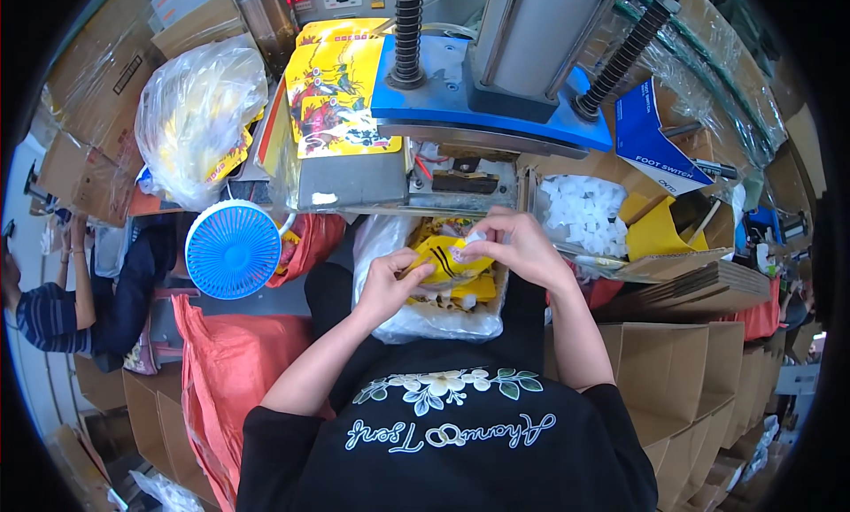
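Head view: left hand (390, 286) is pinching the near-left edge of a yellow pouch (438, 262), fingers closed on it. Right hand (529, 251) is holding a small white piece (476, 239) between thumb and fingertips, right at the pouch's right side; exact contact between piece and pouch is too small to tell. Pouch is sitting over a plastic-lined box (423, 324) at the person's lap, more yellow packs (474, 289) lying inside. Blue press (491, 118) is standing beyond the hands. Open tray of white pieces (580, 215) is resting right of them. Stacked yellow printed packs (343, 92) are lying left of the press; blue fan (233, 249) is facing up, left of the left hand.
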The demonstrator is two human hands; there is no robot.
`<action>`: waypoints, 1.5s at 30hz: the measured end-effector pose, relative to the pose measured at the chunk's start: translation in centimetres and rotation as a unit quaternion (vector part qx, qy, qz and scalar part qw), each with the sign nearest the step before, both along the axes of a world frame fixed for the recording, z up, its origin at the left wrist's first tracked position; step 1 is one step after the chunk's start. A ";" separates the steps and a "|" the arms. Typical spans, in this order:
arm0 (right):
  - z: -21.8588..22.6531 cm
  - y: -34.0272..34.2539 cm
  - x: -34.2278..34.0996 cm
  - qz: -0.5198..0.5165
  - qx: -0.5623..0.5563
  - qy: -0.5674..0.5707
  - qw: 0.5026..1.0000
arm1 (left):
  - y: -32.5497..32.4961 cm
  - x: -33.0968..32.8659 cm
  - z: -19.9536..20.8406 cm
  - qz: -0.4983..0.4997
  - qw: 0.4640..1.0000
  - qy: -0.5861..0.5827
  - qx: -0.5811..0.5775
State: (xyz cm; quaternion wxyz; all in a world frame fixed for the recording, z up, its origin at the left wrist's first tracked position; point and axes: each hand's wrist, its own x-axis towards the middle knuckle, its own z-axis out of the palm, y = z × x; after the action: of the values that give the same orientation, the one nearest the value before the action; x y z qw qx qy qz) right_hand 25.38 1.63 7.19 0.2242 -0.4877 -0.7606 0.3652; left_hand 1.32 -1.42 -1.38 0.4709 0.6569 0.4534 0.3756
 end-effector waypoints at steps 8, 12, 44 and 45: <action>-0.1 0.8 3.8 -0.267 0.161 0.009 0.950 | 3.7 4.6 3.5 0.099 0.948 -0.203 -0.225; -1.6 -0.1 7.0 -0.284 0.224 -0.111 0.926 | 5.5 5.6 2.9 0.112 0.882 -0.334 -0.313; -21.3 -7.6 1.0 -0.206 0.037 0.065 0.976 | 4.3 3.0 -3.3 0.010 0.948 -0.044 -0.314; -19.1 -7.7 1.5 -0.282 0.115 0.086 0.949 | 3.7 2.7 -5.3 0.039 0.949 -0.018 -0.314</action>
State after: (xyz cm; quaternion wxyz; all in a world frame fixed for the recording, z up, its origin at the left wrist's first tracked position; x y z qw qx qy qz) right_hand 26.85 -6.06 -11.94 0.4374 -0.6198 -0.6067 0.2376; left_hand 4.04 2.26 -6.68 0.6461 0.4510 0.5653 0.2441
